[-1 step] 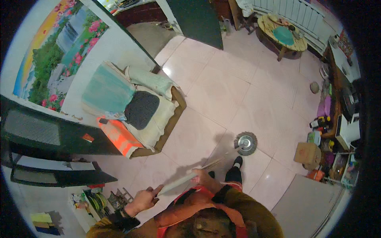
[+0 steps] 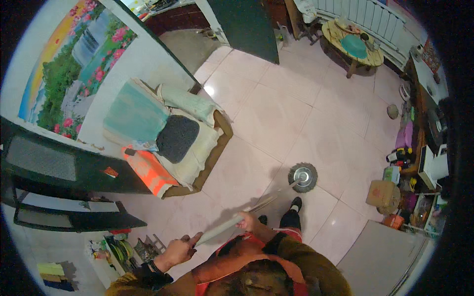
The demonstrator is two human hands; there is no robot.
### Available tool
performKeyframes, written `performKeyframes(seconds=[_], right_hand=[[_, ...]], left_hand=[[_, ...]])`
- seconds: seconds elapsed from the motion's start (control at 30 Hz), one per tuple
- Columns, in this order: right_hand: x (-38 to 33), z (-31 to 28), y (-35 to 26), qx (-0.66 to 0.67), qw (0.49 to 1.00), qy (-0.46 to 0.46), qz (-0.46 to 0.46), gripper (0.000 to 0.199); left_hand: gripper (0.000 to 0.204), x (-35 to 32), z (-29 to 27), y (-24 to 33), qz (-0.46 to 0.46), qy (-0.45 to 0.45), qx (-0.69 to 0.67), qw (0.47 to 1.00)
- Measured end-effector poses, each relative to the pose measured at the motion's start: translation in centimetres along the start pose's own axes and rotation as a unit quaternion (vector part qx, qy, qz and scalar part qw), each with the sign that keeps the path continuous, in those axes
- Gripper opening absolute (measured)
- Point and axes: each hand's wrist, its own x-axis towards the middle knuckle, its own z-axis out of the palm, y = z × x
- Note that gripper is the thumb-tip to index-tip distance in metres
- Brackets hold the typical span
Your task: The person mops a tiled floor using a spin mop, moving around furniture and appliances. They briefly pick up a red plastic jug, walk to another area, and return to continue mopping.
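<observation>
My left hand (image 2: 178, 250) is closed at the upper end of a pale mop handle (image 2: 218, 231), its index finger lying along the shaft. Farther down, my right hand (image 2: 251, 221) wraps round the same handle. The handle slants away to the right toward a round mop head (image 2: 302, 177) with a grey fringe and a shiny metal-looking centre. That head lies on the pink tiled floor (image 2: 276, 118), just ahead of my dark shoe (image 2: 296, 203).
An armchair (image 2: 210, 170) with light covers, a dark seat pad and an orange cloth stands at the left. A low round table (image 2: 340, 37) is at the far right. Along the right are a cardboard box (image 2: 381, 191) and a grey cabinet-like surface (image 2: 373, 256). A dark door (image 2: 244, 29) stands ajar.
The mop head has shifted slightly to the left across the floor. Both hands keep their hold on the handle.
</observation>
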Motion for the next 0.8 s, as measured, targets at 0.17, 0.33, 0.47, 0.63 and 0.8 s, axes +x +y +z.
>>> performKeyframes(seconds=[0.17, 0.33, 0.47, 0.63, 0.8], right_hand=[[-2.2, -5.2, -8.0, 0.145, 0.967, 0.201, 0.054, 0.037], [-5.1, -18.7, -18.4, 0.014, 0.866, 0.498, 0.046, 0.039], [-9.6, -31.1, -24.3, 0.121, 0.809, 0.575, -0.012, 0.043], [-11.2, -40.3, -26.9, 0.151, 0.848, 0.506, -0.042, 0.047], [-4.0, -33.0, -22.5, 0.198, 0.912, 0.360, 0.001, 0.033]], left_hand=[[0.077, 6.7, -2.5, 6.4, 0.124, -0.006, -0.054, 0.991], [0.075, 20.1, -1.0, 17.7, 0.289, 0.026, -0.109, 0.951], [0.083, 30.9, -0.3, 30.1, 0.375, 0.044, -0.062, 0.924], [0.078, 35.2, 0.0, 36.1, 0.390, 0.073, -0.084, 0.914], [0.074, 29.2, -3.9, 26.0, 0.233, 0.046, 0.017, 0.971]])
